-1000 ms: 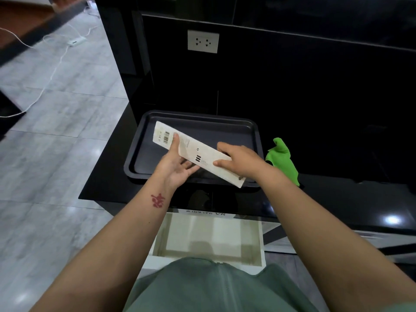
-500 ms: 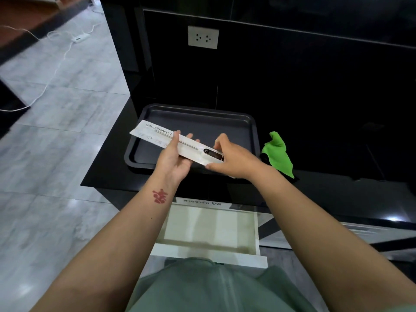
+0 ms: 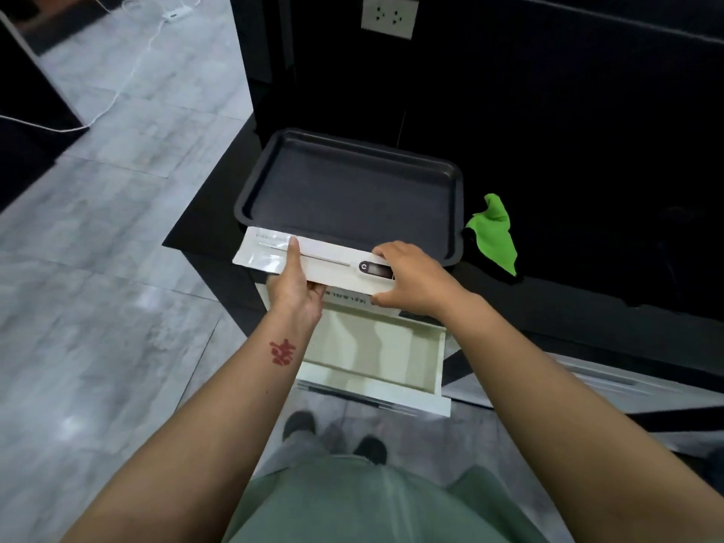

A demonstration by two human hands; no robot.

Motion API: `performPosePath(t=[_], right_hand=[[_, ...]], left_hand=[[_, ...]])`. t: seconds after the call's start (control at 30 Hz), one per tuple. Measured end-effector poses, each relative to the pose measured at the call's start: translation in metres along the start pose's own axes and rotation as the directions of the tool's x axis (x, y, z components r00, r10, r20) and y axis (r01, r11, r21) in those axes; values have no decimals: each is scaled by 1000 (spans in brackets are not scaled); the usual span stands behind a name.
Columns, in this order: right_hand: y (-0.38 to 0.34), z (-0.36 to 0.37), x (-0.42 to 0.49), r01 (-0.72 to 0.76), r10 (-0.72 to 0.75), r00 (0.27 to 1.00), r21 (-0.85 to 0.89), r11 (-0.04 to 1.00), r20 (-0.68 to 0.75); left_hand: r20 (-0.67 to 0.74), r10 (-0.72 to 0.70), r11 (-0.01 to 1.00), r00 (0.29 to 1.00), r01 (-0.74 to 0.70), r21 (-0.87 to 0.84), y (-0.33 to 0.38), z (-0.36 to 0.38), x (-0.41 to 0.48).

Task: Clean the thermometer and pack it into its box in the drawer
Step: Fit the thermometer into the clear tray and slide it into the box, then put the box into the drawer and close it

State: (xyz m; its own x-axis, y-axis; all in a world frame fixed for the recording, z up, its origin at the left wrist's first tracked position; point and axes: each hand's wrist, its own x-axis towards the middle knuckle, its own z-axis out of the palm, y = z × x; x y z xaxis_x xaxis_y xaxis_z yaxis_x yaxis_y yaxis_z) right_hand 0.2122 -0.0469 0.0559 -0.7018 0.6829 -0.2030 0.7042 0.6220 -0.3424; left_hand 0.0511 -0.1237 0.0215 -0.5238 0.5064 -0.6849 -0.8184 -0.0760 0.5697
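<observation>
Head view: both hands are gripping the white thermometer box (image 3: 333, 264). The left hand (image 3: 295, 286) is pinching its left part with the thumb on top, and the right hand (image 3: 411, 282) is curling round its right end. Compared with half a second ago, the box is lying lower, more level and nearer the person. It is now off the dark tray (image 3: 352, 186) beyond the hands and at the desk (image 3: 587, 291) edge, just above the open drawer (image 3: 391, 358) below them. A dark display is showing on its top face. A green cloth (image 3: 493, 233) is lying beyond the right hand.
</observation>
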Motion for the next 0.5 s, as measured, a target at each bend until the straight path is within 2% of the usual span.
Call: performPosePath(t=[0.13,0.2,0.27,0.3,0.37,0.43,0.5], right_hand=[[2,16,-20,-26,26,1000,-3,1000,6],[2,23,-28,-57,57,998,-14,998,12],[0,32,-36,-86,86,996,-16,996,26],[-2,39,-40,-103,104,994,-19,995,43],[-4,51,-48,-138,139,988,-22,990,72],[-6,64,-56,-177,177,979,-11,984,97],[-8,77,-64,-213,210,971,10,977,110]], left_hand=[[-188,104,988,977,-80,130,-5,-26,6],[-225,178,968,958,-129,215,-7,-38,9],[-241,275,909,931,-171,380,-7,-53,11],[-243,350,839,905,-188,510,-8,-63,12],[-153,509,609,847,-229,759,-10,-81,6],[86,621,275,779,-319,907,-12,-99,-3],[349,590,-25,728,-415,909,-16,-116,-5]])
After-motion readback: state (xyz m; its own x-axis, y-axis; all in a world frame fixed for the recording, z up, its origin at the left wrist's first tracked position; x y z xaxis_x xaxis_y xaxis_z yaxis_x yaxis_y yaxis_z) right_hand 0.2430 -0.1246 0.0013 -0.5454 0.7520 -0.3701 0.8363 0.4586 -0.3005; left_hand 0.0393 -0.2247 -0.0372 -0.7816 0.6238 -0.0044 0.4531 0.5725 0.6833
